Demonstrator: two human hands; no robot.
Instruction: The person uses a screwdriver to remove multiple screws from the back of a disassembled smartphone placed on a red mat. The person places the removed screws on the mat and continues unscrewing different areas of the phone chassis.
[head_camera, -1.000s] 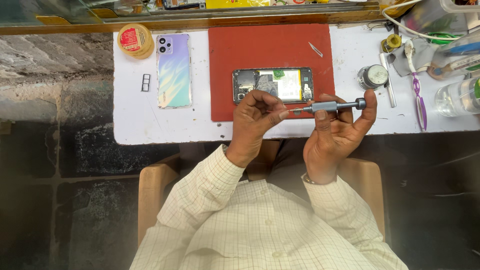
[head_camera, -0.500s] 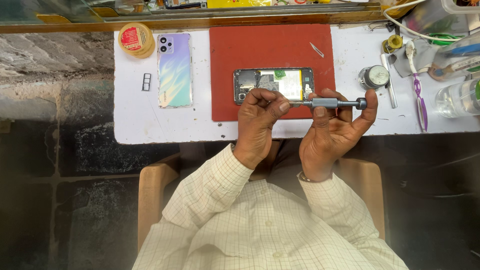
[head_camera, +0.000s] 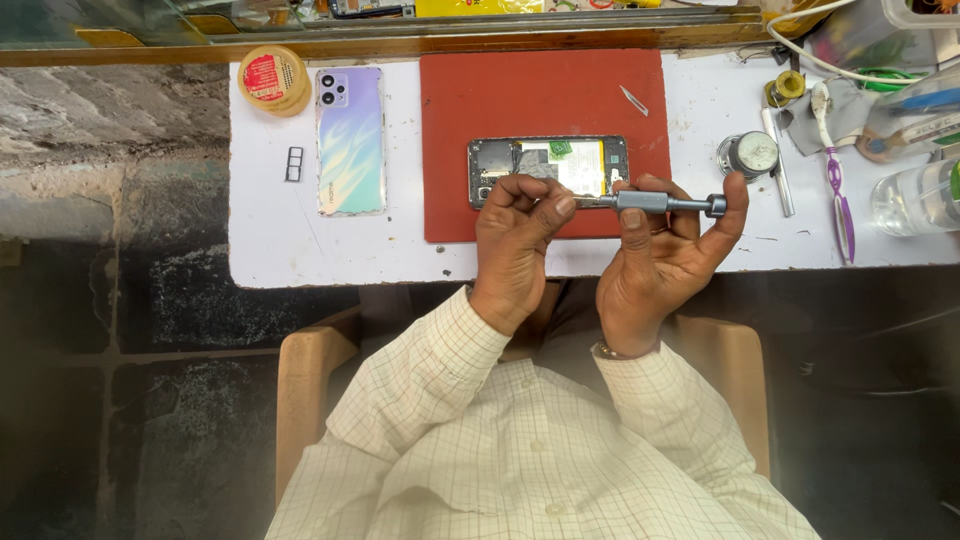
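The grey screwdriver (head_camera: 655, 203) lies horizontal above the near edge of the red work mat (head_camera: 540, 100). The right hand (head_camera: 665, 265) is closed around its barrel, with the thumb hooked over the end cap at 3 o'clock. The left hand (head_camera: 518, 245) pinches the tip end at 9 o'clock, fingers drawn together; whether a bit or screw sits between them cannot be told.

The opened phone (head_camera: 548, 165) lies on the mat just beyond the tool, at 12 o'clock from both hands, internals exposed.

Risk, as a judgement: any small part at the tip could slip from the pinch and drop past the near table edge (head_camera: 400, 275), which lies directly under the wrists. A slipped tip could also scratch the exposed board.

At 9 o'clock, well apart, lie the iridescent back cover (head_camera: 350, 140), a black SIM tray (head_camera: 294, 164) and a yellow tin (head_camera: 272, 78). At 3 o'clock stand a round metal container (head_camera: 748, 155) and a purple toothbrush (head_camera: 835, 170). Open mat remains at 12 o'clock; the right side is crowded.
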